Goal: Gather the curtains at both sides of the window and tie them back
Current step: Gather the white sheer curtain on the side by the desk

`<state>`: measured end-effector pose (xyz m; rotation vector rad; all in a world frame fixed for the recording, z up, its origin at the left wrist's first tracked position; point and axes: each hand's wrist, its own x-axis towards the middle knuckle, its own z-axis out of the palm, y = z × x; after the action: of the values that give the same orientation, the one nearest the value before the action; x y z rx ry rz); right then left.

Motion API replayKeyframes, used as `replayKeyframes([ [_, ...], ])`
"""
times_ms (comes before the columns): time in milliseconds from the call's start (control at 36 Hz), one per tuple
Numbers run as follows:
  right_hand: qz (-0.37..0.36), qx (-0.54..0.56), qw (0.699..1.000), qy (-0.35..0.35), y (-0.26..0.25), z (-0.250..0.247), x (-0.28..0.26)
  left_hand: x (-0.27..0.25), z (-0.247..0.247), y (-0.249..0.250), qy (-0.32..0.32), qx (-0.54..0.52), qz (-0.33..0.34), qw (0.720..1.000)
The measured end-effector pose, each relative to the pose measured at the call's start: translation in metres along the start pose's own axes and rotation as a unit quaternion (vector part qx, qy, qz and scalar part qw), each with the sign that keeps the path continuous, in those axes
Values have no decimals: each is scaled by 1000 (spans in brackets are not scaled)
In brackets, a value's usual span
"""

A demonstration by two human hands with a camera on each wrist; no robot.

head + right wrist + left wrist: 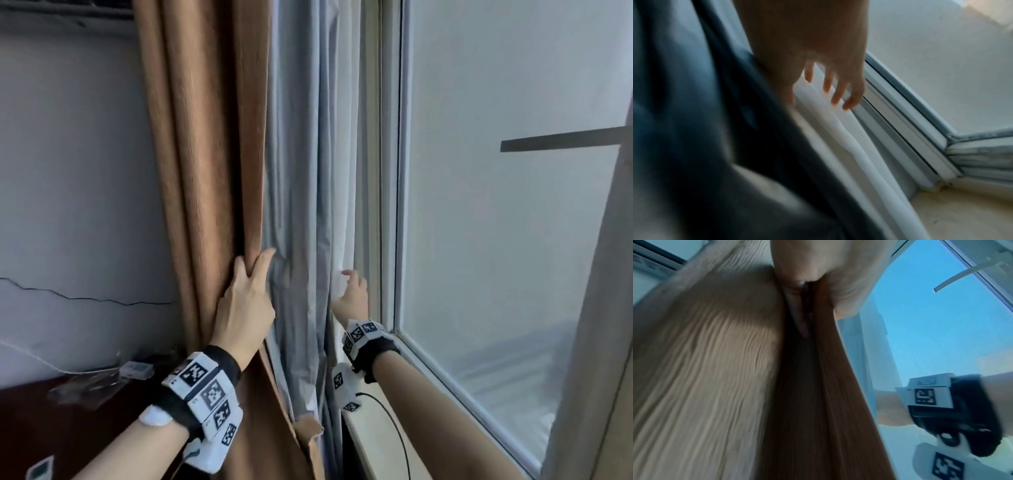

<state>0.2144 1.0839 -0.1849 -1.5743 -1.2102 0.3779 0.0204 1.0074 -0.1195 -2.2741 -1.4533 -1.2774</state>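
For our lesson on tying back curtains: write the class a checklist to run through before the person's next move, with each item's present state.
1. Left hand grips a fold of the brown curtain: ok, fingers curled round it.
2. Right hand has hold of the white sheer: not ok, fingers spread and only reaching toward it.
3. Grey lining gathered with the brown curtain: not ok, it hangs loose between the hands.
4. Tie-back within reach: cannot tell, none shows in any view.
5. Wrist cable lies away from the fabric: ok, it trails over the sill.
6. Far-side curtain tied: cannot tell, only its edge shows.
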Motion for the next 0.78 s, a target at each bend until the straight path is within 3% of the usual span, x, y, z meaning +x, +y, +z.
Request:
replayKeyframes([
  [56, 11, -38, 999, -36, 8, 9, 12, -4, 3, -5, -16, 3, -4, 1000],
  [194, 21, 1, 999, 40, 20, 12, 20, -14, 5, -14, -47, 22, -13, 999],
  [361, 70, 67, 977, 191, 39, -19, -13, -14, 4, -19, -48, 17, -47, 998],
  [472, 32, 106, 930, 351, 41, -65, -60, -23, -1, -18, -47, -5, -56, 997],
  [528, -28, 110, 909, 402, 41, -80, -87, -28, -2, -17, -43, -26, -47, 998],
  [611, -157, 98, 921, 344, 43, -77, -131, -34, -4, -12, -54, -66, -44, 995],
  [694, -216, 32, 964, 149, 36, -50, -171, -42, -8, -1, -59, -90, -34, 994],
  [778, -255, -51, 965, 7, 21, -19, -190, -51, -15, 10, -71, -99, -22, 992],
])
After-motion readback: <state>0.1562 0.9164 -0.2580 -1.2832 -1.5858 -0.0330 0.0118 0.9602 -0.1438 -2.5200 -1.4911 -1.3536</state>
